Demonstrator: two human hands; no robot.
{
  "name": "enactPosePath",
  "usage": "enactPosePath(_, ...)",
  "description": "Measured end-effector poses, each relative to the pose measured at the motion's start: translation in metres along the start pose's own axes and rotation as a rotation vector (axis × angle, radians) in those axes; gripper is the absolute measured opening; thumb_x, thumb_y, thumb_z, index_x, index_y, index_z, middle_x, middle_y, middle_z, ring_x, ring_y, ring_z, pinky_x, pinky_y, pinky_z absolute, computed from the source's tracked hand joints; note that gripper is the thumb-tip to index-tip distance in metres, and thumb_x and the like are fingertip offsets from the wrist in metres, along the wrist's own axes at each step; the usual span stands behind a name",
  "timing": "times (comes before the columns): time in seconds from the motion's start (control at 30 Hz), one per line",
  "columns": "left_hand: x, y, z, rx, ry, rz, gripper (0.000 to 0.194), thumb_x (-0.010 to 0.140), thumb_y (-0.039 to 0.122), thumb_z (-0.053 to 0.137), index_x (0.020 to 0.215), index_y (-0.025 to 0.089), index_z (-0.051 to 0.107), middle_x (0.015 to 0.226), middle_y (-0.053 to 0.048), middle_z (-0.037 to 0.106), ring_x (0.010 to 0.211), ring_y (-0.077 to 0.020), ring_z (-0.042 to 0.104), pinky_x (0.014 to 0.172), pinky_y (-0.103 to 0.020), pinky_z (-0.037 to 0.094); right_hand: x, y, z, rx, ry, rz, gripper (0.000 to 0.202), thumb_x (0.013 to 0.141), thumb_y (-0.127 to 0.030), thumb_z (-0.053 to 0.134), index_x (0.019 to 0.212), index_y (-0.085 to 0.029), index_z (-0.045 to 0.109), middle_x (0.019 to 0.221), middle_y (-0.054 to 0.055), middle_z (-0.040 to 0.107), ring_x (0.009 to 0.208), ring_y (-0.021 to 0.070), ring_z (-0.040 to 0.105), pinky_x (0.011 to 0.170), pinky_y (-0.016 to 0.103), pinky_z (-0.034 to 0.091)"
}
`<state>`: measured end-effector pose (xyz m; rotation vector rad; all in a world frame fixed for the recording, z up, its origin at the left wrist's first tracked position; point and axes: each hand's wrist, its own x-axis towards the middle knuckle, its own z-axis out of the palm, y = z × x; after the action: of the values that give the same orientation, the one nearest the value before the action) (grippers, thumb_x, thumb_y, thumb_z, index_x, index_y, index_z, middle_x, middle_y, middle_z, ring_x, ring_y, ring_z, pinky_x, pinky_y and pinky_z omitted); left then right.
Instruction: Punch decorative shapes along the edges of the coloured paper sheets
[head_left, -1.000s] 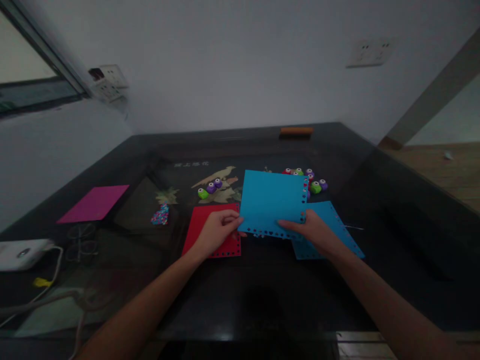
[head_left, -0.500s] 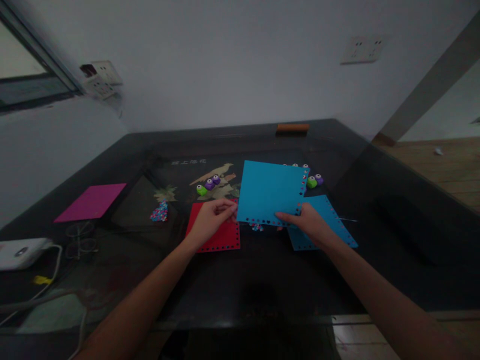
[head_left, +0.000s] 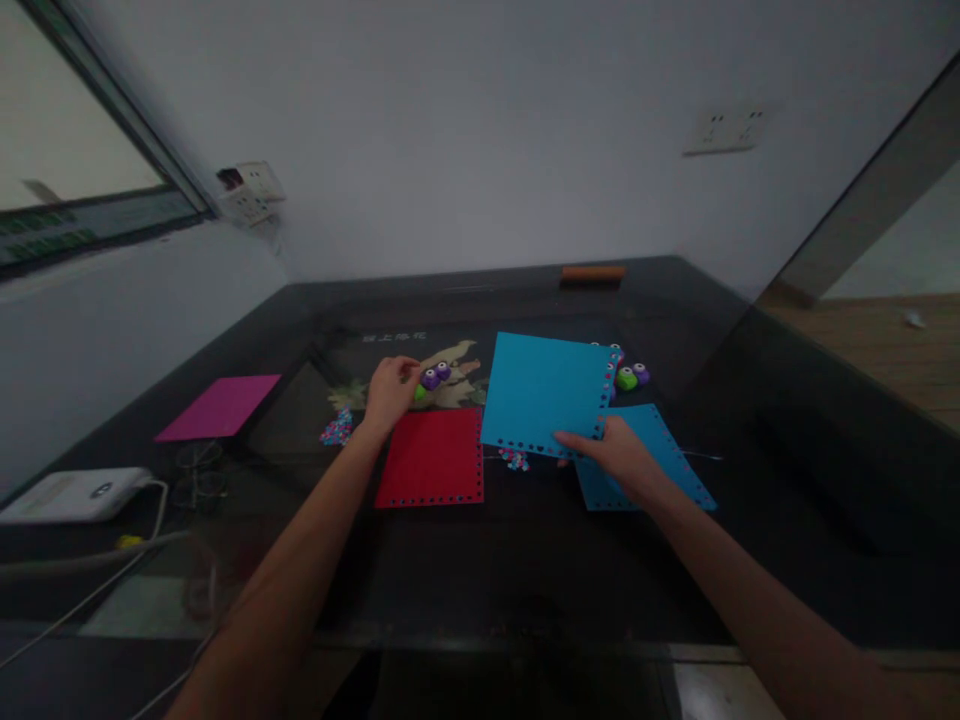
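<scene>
My right hand (head_left: pixel 626 450) grips a blue square sheet (head_left: pixel 547 390) by its lower right corner, thumb on the front. Punched holes run along the sheet's lower and right edges. My left hand (head_left: pixel 394 392) is at a small cluster of purple and green pieces with eye-like dots (head_left: pixel 433 378). Its fingers are drawn together beside the green piece; whether anything is between them is hidden. A red sheet with holes along two edges (head_left: pixel 431 460) lies below that hand. Another blue sheet (head_left: pixel 660 450) lies partly behind my right hand.
More eye-dotted pieces (head_left: pixel 628 378) sit behind the held sheet. Small multicoloured bits lie in piles, one at left (head_left: pixel 337 428), another at centre (head_left: pixel 514 459). A magenta sheet (head_left: pixel 219 408), white device (head_left: pixel 79 495) with cables and brown roll (head_left: pixel 592 273) are on the dark table (head_left: pixel 465 580).
My left hand has left the held blue sheet's lower left side and moved up and left to the eye-dotted pieces, uncovering the red sheet. My right hand keeps its grip.
</scene>
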<state>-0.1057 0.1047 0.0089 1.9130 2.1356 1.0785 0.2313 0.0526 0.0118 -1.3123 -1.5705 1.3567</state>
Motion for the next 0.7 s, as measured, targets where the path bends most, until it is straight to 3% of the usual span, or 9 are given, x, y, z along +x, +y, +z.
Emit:
enactPosePath(0.13,0.005,-0.004,0.023,0.151,-0.066,-0.007,0.030,0.080,0.038,0.056,0.096,0.014,0.066,0.100,-0.012,0.062,0.094,-0.0248,0.060,0.084,-0.036,0.045,-0.002,-0.005,-0.001,-0.009,0.009,-0.022,0.021,0.070,-0.038,0.068,0.067,-0.018,0.065,0.065,0.006,0.071,0.063,0.0229,0.067,0.070,0.038,0.052)
enactPosePath(0.23,0.003,-0.005,0.031,0.247,-0.106,-0.018,0.037,0.078,0.045,0.058,0.099,0.015,0.066,0.100,-0.014,0.062,0.096,-0.0293,0.058,0.082,-0.039,0.044,-0.001,-0.004,-0.001,-0.017,0.030,-0.027,0.021,0.069,-0.039,0.069,0.066,-0.018,0.065,0.064,0.006,0.071,0.063,0.0237,0.067,0.069,0.039,0.052)
enactPosePath(0.43,-0.004,0.001,0.033,0.348,-0.136,0.004,0.040,0.078,0.046,0.057,0.106,0.018,0.063,0.104,-0.014,0.061,0.100,-0.0316,0.055,0.082,-0.039,0.041,0.000,-0.003,-0.002,-0.077,0.014,-0.043,0.020,0.070,-0.038,0.068,0.067,-0.018,0.065,0.063,0.006,0.071,0.064,0.0238,0.068,0.068,0.038,0.052)
enactPosePath(0.7,-0.002,0.002,0.029,0.290,-0.097,0.006,0.028,0.076,0.037,0.059,0.096,0.018,0.064,0.101,-0.013,0.062,0.101,-0.0323,0.054,0.083,-0.041,0.041,0.000,-0.006,-0.003,-0.114,0.020,-0.028,0.020,0.072,-0.037,0.066,0.063,-0.019,0.064,0.061,0.005,0.070,0.064,0.0232,0.067,0.071,0.038,0.051)
